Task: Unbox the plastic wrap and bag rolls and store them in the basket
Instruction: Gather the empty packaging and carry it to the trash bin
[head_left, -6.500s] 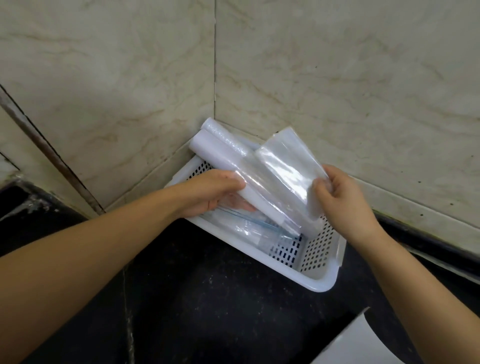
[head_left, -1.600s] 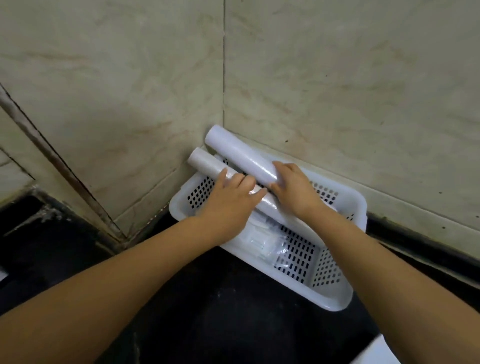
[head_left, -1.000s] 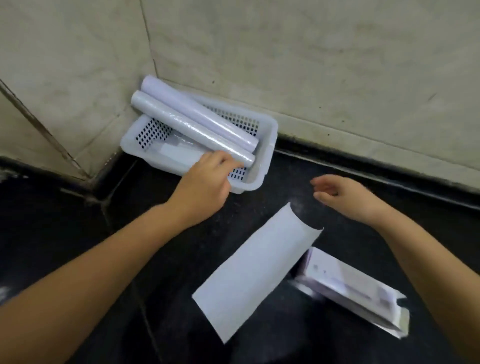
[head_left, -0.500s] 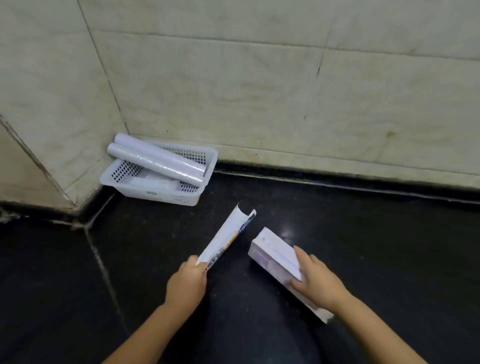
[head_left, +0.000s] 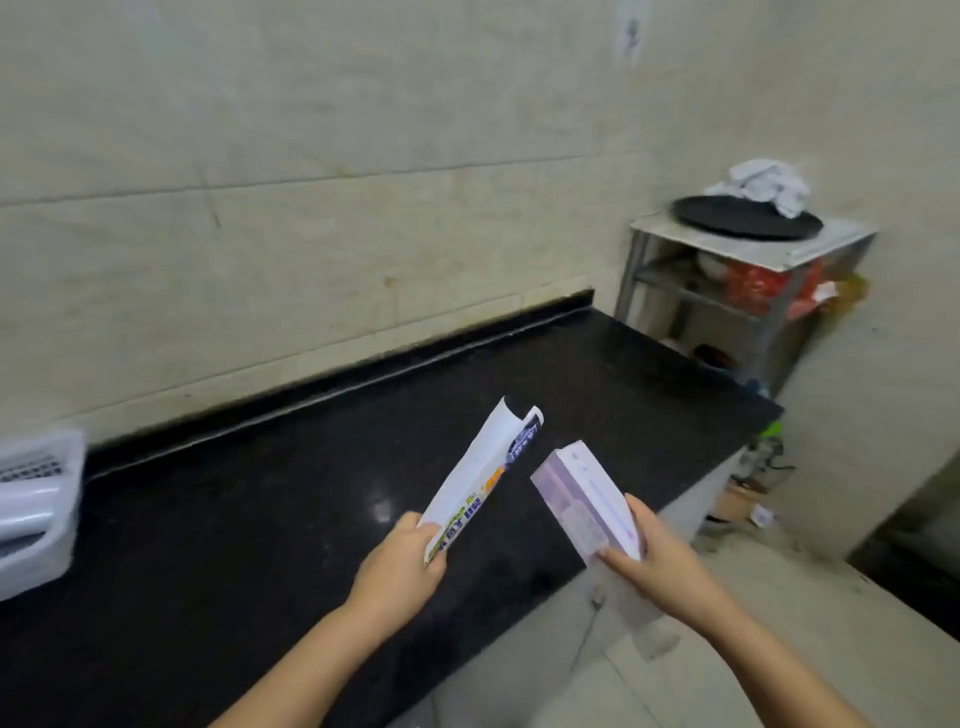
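My left hand (head_left: 399, 564) pinches the lower end of a flattened white paper sleeve (head_left: 475, 478) with coloured print, held up over the black counter. My right hand (head_left: 652, 558) grips a long pale purple-and-white box (head_left: 582, 499) by its near end, just right of the sleeve. The white perforated basket (head_left: 47, 519) sits at the far left edge, with the ends of white rolls (head_left: 23, 512) lying in it. Most of the basket is cut off by the frame.
The black stone counter (head_left: 270, 519) runs along a beige tiled wall and ends at the right. Beyond its end stands a metal rack (head_left: 743, 291) with a dark round tray (head_left: 748, 218) and a crumpled cloth (head_left: 769, 184) on top. Pale floor lies below right.
Both hands lifted the sleeve and the box off the counter. The view swung right, so the basket with its rolls slid to the left edge and the rack came into sight.
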